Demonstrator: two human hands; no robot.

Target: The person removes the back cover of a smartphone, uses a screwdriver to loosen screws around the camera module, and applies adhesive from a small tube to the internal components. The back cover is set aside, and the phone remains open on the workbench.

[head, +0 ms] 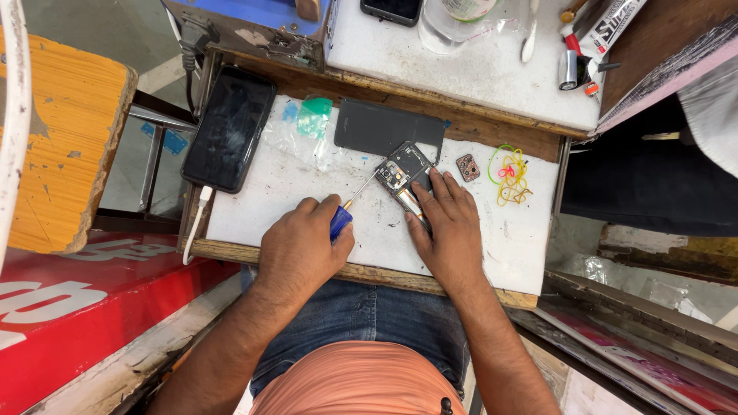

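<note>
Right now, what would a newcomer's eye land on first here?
The opened phone at the white board's centre, pinned by the right hand. The left hand holds a blue-handled screwdriver, tip at the phone. Its dark back cover lies just behind; another phone charges at left.

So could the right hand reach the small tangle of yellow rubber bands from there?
Probably yes: the right hand rests on the opened phone, and bare white board lies between it and the yellow rubber bands.
</note>
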